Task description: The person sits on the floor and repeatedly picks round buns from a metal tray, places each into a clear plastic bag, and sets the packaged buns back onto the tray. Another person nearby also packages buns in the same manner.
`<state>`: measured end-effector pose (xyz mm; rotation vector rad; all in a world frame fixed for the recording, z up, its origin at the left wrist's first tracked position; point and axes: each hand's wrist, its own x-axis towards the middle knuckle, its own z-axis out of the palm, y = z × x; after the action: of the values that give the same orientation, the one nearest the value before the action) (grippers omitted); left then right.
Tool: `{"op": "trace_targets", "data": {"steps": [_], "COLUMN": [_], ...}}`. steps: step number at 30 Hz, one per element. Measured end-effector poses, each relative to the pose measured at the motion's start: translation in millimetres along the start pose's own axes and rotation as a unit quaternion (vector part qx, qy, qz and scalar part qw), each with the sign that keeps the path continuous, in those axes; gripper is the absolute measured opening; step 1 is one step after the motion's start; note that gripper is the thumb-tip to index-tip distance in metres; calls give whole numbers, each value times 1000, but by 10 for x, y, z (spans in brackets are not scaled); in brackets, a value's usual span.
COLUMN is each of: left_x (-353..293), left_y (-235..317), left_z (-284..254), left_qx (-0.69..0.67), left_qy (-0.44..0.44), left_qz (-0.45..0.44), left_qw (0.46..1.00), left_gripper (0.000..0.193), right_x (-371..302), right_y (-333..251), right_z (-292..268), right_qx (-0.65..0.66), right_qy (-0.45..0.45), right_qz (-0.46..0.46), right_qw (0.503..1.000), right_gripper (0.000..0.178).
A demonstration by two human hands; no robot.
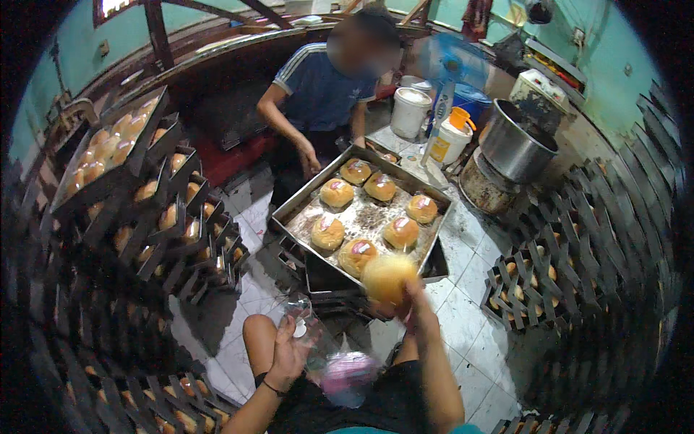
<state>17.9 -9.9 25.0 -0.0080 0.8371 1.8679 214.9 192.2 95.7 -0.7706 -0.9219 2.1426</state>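
Observation:
A round golden bun [390, 278], smeared by motion, is gripped in my right hand [422, 312] at the tray's near corner. My left hand [288, 350] is closed on a clear plastic bag [302, 315] with a small white round spot. On my lap lies a clear pack with pink and purple print [348, 372]; its contents are hard to make out. Ahead of me a metal baking tray [295, 220] carries several buns [328, 232], most with a reddish-and-white label on top. Under it are more dark trays.
Crisscrossed stacks of bun-filled trays stand at left [155, 195] and right [557, 275]. A person in a blue shirt [318, 94] sits across the tray. At the back right are a white bucket [410, 112], a fan [448, 65] and a large steel pot [515, 145].

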Motion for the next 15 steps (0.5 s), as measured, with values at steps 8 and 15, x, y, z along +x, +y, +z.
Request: {"op": "trace_targets", "data": {"steps": [8, 15], "left_x": [-25, -14], "left_y": [-73, -582], "left_z": [409, 690], "left_qx": [94, -17], "left_qy": [21, -112], "left_qz": [65, -83], "left_qw": [993, 990], "left_gripper": [47, 45], "right_x": [-1573, -1379], "right_y": [991, 919], "right_z": [-58, -113], "right_qx": [-431, -564], "right_qy": [15, -53], "right_qz": [-237, -379], "right_qw": [871, 732], "right_gripper": [65, 55]}}
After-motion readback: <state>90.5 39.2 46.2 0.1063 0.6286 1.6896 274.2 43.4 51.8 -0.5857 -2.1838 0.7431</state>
